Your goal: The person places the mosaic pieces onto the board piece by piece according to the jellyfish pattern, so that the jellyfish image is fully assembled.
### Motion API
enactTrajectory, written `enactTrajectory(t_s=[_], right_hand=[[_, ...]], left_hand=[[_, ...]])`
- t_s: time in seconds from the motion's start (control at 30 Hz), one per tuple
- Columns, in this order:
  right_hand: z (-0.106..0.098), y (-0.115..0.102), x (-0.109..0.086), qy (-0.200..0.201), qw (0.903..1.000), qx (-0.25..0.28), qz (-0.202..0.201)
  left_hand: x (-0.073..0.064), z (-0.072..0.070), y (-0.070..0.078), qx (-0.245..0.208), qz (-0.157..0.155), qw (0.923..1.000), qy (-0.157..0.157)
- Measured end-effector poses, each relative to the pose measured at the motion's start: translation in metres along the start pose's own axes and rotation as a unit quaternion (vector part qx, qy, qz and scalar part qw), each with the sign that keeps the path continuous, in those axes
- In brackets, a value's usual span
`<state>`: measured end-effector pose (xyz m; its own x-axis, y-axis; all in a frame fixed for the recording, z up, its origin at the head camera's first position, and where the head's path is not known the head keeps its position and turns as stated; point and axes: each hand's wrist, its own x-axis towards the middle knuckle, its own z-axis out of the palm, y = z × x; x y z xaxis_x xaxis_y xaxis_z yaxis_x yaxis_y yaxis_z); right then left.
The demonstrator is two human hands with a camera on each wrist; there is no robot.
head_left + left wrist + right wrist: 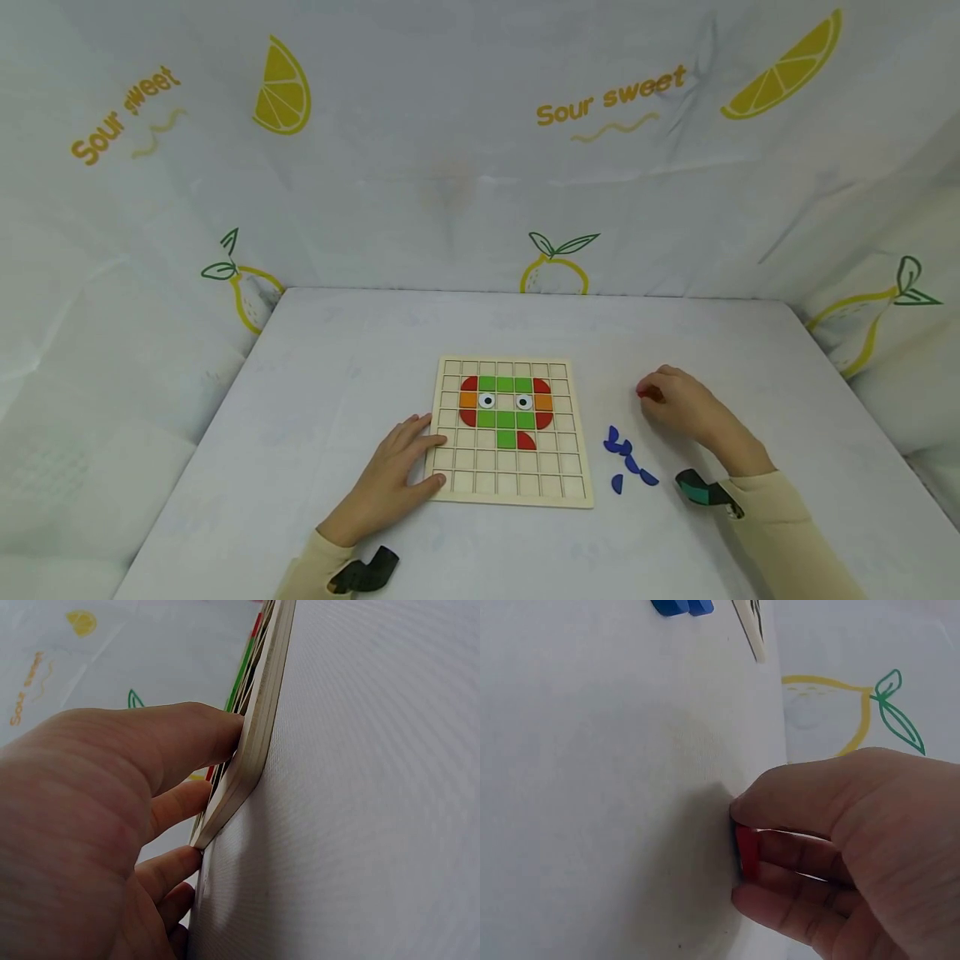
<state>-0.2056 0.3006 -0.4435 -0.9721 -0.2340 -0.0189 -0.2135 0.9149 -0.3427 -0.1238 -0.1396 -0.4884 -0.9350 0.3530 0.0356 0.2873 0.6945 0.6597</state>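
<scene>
A square wooden grid board (465,483) lies on the table, bearing a pattern of green, red and orange tiles with two eye tiles. My left hand (392,475) rests on the board's left edge. In the left wrist view its thumb (199,731) lies on top of the rim. To the right of the board, my right hand (684,406) pinches a small red tile (748,851) between thumb and fingers, close to the tabletop. Fingers partly cover the tile, so its full outline is hidden. Several blue curved tiles (632,464) lie loose between the board and my right hand.
The white-covered table (360,333) runs back to a hanging white cloth (420,183) printed with lemons and lettering. Similar cloth closes off both sides. A dark strap (701,490) sticks out at the right wrist and another strap (367,573) at the left.
</scene>
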Motion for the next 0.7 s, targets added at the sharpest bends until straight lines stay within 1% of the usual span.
enactTrajectory(t_s=[0.13,0.27,0.33,0.53,0.7], right_hand=[[0.003,-0.008,0.002,0.014,0.9994,0.023,-0.021],[0.002,-0.017,0.007,0.024,0.9971,0.052,-0.050],[0.000,-0.023,0.011,0.022,0.9959,0.063,-0.061],[0.000,-0.047,0.018,0.011,0.9939,0.075,-0.080],[0.003,-0.069,0.022,0.008,0.9887,0.086,-0.123]], left_hand=[[0.000,0.000,-0.001,0.002,0.001,1.0000,0.000],[0.000,0.000,-0.002,0.003,0.006,1.0000,0.003],[0.000,0.000,-0.002,0.002,0.006,1.0000,0.003],[0.000,0.000,-0.002,-0.003,0.010,0.9999,0.007],[-0.001,0.001,-0.002,-0.004,0.022,0.9996,0.019]])
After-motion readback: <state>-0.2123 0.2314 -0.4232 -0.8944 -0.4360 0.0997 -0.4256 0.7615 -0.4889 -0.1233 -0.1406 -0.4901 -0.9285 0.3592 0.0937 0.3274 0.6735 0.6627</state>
